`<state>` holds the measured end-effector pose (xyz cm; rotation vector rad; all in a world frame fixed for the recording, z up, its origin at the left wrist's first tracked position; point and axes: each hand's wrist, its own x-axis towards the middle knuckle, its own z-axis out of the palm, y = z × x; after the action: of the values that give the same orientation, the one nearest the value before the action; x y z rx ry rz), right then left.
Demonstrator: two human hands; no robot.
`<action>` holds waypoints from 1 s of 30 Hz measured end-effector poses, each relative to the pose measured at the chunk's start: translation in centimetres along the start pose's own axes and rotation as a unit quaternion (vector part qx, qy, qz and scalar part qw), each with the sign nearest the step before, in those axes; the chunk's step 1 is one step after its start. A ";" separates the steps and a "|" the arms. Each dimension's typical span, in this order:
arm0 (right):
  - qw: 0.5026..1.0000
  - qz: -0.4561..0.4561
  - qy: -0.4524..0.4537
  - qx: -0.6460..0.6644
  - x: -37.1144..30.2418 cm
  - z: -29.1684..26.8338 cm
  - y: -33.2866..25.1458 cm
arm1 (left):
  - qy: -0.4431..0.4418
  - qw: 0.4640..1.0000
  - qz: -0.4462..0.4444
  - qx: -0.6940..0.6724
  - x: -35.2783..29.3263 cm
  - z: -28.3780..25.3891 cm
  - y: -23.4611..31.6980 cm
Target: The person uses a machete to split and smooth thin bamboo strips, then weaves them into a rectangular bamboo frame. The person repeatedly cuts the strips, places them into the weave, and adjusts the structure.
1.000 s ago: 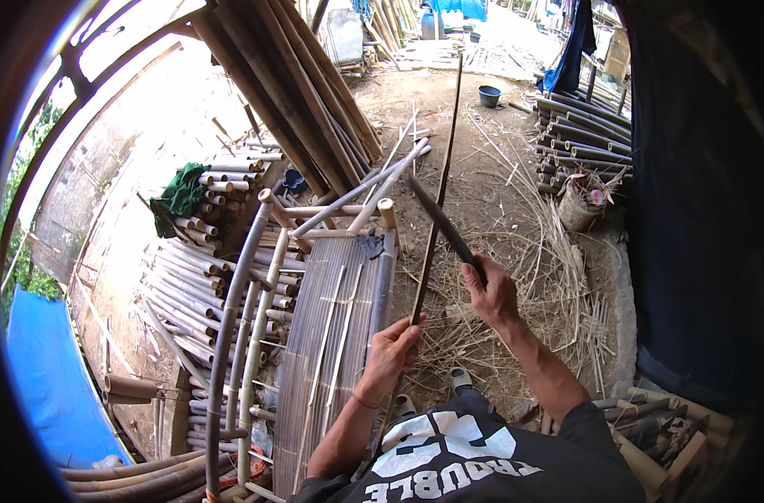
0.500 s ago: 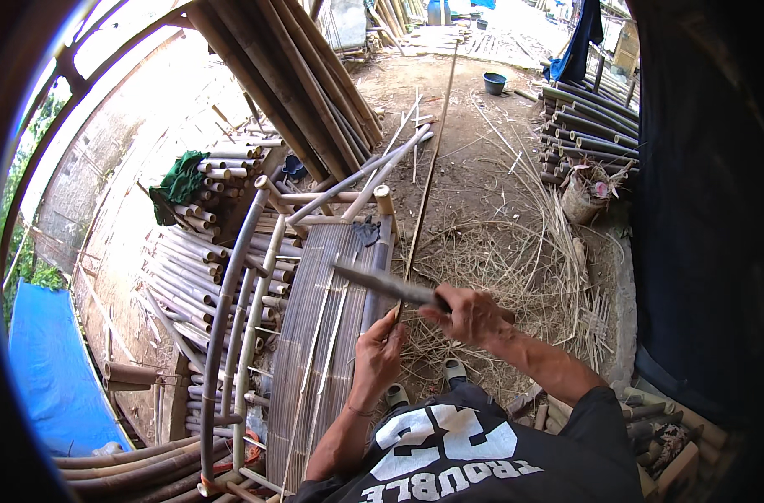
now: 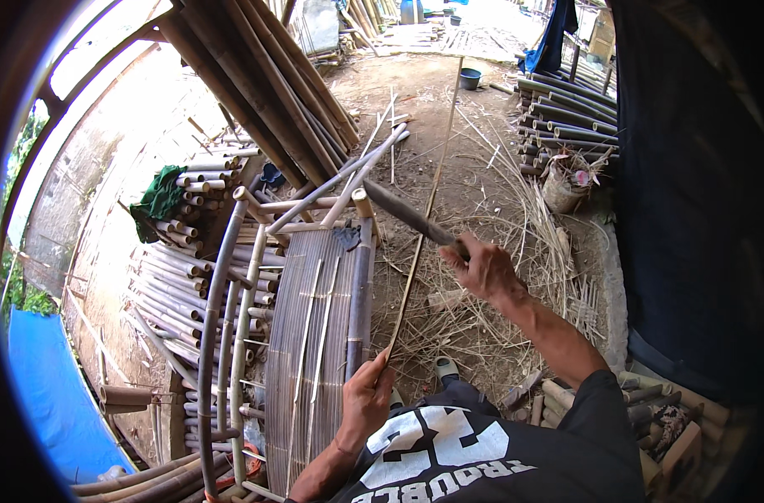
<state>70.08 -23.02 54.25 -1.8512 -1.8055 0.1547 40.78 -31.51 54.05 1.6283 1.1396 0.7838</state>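
My left hand (image 3: 367,397) pinches the near end of a long, thin bamboo strip (image 3: 432,189), which stretches away from me over the ground. In my right hand (image 3: 485,272) is the handle of a machete (image 3: 411,216) with a dark blade. The blade points up and to the left, crossing over the strip; whether it touches it I cannot tell. Left of my left hand stands a bamboo bench (image 3: 302,314) with a slatted seat. Two pale strips (image 3: 327,314) lie along the seat, and a dark cloth (image 3: 347,238) rests near its far end.
Cut bamboo poles (image 3: 176,293) are stacked beyond the bench, under a green cloth (image 3: 158,194). Thick poles (image 3: 256,88) lean at the upper left. Shavings (image 3: 474,335) litter the ground. More poles (image 3: 566,117), a sack (image 3: 564,186) and a black bucket (image 3: 471,78) are farther right.
My right hand has moved the machete away from my left hand, farther out along the strip. My left hand has shifted slightly down and left, still holding the strip. The whole view has shifted a little.
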 end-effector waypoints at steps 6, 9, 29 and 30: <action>1.000 0.014 0.019 0.005 0.8 -1.0 2.5 | -0.001 0.998 0.028 0.048 -1.6 -1.0 0.1; 0.999 -0.044 -0.001 0.008 0.3 -1.0 1.1 | -0.010 0.999 0.000 0.045 -2.2 -1.6 -0.4; 0.994 -0.030 0.061 -0.080 1.9 -3.4 4.9 | -0.049 0.996 0.013 0.080 -4.6 -2.8 -1.6; 0.997 0.025 0.046 -0.058 2.7 -3.8 7.2 | -0.056 0.994 0.019 0.087 -5.1 -2.8 -1.6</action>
<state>78.42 -21.19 54.97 -1.9514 -1.7404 -0.0175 35.95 -35.15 53.57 1.8203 1.1246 0.6226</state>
